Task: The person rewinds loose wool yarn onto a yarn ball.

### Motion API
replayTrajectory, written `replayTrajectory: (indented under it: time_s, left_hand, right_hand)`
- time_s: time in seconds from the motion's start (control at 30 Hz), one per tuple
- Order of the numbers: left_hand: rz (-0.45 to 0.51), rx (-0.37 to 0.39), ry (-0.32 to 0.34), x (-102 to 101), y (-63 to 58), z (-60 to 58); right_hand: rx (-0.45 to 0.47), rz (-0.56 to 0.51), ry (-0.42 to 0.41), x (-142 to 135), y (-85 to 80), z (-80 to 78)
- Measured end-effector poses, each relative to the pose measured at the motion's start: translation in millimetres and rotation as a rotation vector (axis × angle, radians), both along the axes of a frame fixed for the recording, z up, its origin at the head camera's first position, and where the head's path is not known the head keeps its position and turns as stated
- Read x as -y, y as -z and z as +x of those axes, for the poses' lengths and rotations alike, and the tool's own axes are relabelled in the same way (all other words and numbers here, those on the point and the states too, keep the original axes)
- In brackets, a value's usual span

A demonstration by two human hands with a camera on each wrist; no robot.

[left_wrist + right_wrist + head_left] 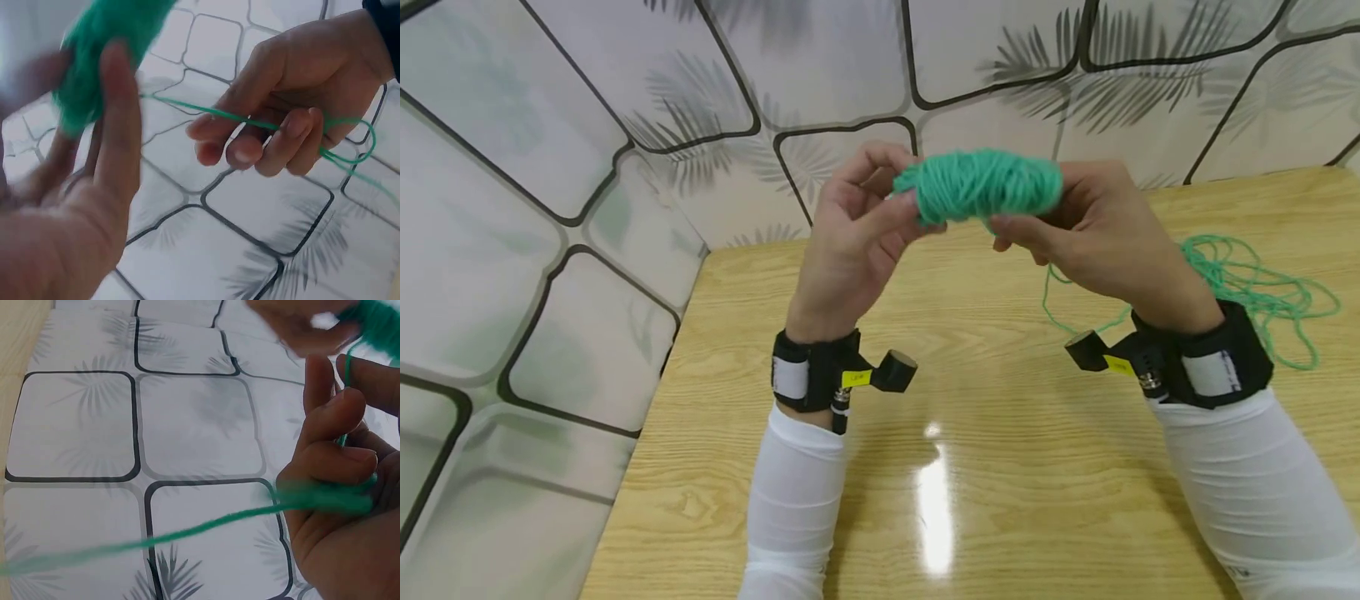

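A wound bundle of green yarn is raised above the table. My left hand grips its left end between thumb and fingers. At the bundle's right end, in the head view, is my right hand. The left wrist view shows a gap between this hand and the bundle, bridged by a taut yarn strand. That strand passes through the right hand's curled fingers, and a small loop hangs behind them. Across the right wrist view, a blurred length of yarn trails away leftward from the palm.
On the wood-grain table, a loose tangle of green yarn lies to the right, partly behind my right wrist. Patterned wall panels border the table at the back and left. Each wrist wears a black strap with a small camera.
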State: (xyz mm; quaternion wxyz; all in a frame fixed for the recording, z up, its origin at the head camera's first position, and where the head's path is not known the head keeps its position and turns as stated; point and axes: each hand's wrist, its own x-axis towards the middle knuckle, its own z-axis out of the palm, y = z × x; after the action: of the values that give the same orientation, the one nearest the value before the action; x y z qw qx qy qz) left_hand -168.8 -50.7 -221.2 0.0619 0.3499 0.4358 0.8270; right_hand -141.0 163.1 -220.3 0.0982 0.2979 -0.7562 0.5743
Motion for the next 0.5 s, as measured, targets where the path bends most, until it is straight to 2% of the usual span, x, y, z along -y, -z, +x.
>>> replayTrajectory:
  time_s: [0.03, 0.1, 0.13, 0.17, 0.2, 0.23, 0.27, 0.3, 0.33, 0.37, 0.43, 0.47, 0.5]
  left_hand:
    - [-0.013, 0.014, -0.128, 0, 1.0, -2.1]
    - [-0.171, 0.001, -0.371, 0, 4.3, -7.0]
    - [-0.281, -0.008, -0.448, 1, 5.8, -8.5]
    - [-0.418, -0.038, -0.496, 1, 7.3, -9.4]
    - [-0.549, -0.075, -0.496, 2, 8.3, -9.2]
    - [-0.663, -0.117, -0.448, 3, 8.9, -8.9]
    - [-0.755, -0.161, -0.360, 3, 8.9, -7.7]
    - [-0.799, -0.185, -0.236, 3, 8.5, -6.2]
    - [-0.805, -0.209, -0.109, 3, 7.8, -4.3]
    - [-0.775, -0.235, 0.002, 2, 7.2, -2.6]
    - [-0.596, -0.221, 0.166, 1, 5.3, 0.8]
    - [-0.475, -0.199, 0.211, 0, 4.0, 2.6]
    - [-0.346, -0.162, 0.228, 0, 2.9, 3.8]
  right_hand:
    - [0.001, -0.003, -0.001, 1, 1.5, -1.1]
    - [-0.045, 0.038, 0.044, 3, 3.4, -2.0]
    - [-0.063, 0.020, 0.048, 4, 3.9, -2.2]
    - [-0.083, -0.007, 0.052, 4, 4.0, -2.2]
    - [-0.102, -0.034, 0.060, 5, 3.7, -2.0]
    - [-0.120, -0.064, 0.069, 6, 3.2, -1.8]
    - [-0.134, -0.098, 0.075, 6, 2.6, -1.8]
    - [-0.139, -0.134, 0.076, 6, 2.0, -2.1]
    - [-0.136, -0.167, 0.076, 6, 1.6, -2.7]
    - [-0.132, -0.188, 0.075, 6, 1.5, -3.4]
    - [-0.112, -0.200, 0.070, 6, 2.0, -5.5]
    - [-0.090, -0.218, 0.048, 6, 2.8, -6.7]
    - [-0.071, -0.232, 0.024, 6, 3.8, -8.0]
